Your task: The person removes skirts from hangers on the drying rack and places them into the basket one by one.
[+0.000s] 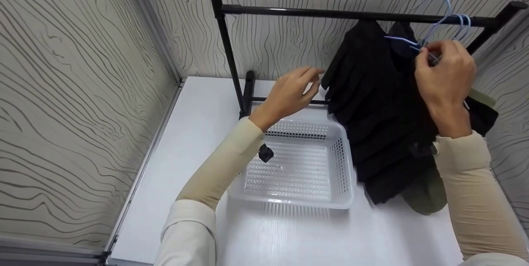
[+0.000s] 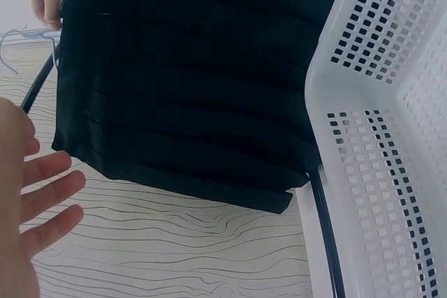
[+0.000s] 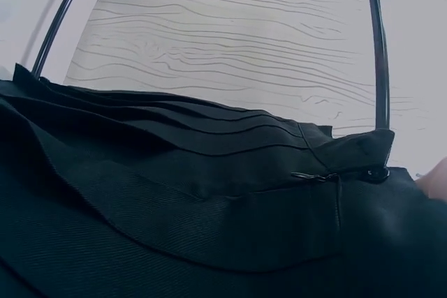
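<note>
A black pleated skirt hangs on the right side of the rack, with a zipper near its waistband in the right wrist view. My right hand pinches a light blue hanger just below its hook, above the skirt's waist. The hook rises over the rack's top bar. My left hand is raised over the basket's back edge, fingers loosely bent and empty, fingertips close to the skirt's left edge. In the left wrist view, its spread fingers appear beside the skirt.
A white perforated basket sits on the white table under my left forearm. The black rack spans the back. More hanger hooks are on its right end. An olive green cloth shows below the skirt. Wood-grain panels enclose the table.
</note>
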`<state>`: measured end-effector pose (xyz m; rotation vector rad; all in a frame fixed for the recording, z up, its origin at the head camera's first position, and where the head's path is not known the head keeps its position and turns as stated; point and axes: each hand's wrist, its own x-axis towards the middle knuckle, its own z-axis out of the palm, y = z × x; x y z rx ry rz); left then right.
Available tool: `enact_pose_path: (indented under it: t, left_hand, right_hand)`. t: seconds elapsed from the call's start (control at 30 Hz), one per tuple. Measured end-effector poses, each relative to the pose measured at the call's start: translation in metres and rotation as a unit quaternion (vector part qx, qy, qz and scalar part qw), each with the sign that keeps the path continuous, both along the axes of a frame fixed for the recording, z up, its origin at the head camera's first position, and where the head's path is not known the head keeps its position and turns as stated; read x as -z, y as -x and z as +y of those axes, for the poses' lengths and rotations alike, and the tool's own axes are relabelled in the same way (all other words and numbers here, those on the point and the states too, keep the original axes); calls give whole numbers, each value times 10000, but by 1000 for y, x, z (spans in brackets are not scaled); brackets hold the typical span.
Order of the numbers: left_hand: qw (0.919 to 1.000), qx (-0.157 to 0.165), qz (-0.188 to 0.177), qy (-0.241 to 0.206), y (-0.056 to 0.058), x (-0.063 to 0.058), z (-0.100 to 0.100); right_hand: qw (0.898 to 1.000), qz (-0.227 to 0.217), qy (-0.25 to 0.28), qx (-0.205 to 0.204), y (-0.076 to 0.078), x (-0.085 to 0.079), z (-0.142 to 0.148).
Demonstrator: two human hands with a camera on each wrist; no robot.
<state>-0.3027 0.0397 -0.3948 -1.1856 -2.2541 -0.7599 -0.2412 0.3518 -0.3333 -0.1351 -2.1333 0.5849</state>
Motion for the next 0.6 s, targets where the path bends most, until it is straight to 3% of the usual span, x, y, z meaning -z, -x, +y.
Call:
enact_pose_path:
  t: [0.43, 0.6]
  left_hand:
    - [9996, -122, -236, -105, 1, -6, 6]
    - [9985, -213, -482, -159, 1, -9, 8]
  right_hand:
    - [9990, 291, -324, -138, -11, -9, -4]
    - [9984, 389, -371, -174, -16, -11, -6]
